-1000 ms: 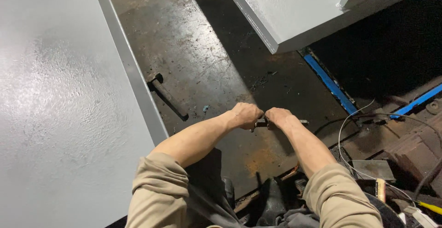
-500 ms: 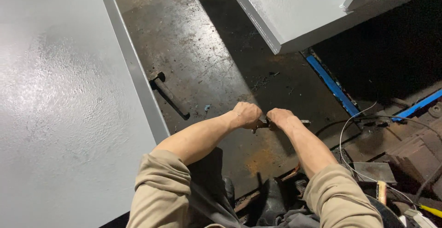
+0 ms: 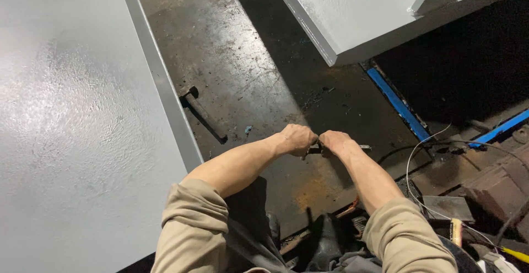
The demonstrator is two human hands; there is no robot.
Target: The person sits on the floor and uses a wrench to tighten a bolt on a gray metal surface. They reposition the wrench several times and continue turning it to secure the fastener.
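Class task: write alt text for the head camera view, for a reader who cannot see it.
Two bare hands, left hand and right hand, grip a thin metal tool low over a dark, stained floor. Large grey painted panels lie either side, and a blue bar runs at right.

Dark floor lies open between grey panel and grey slab; hammer lies left

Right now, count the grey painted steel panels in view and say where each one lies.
2. One grey panel fills the left side, beside the left hand. The other grey panel lies at the top right, beyond the right hand. More may lie outside the frame.
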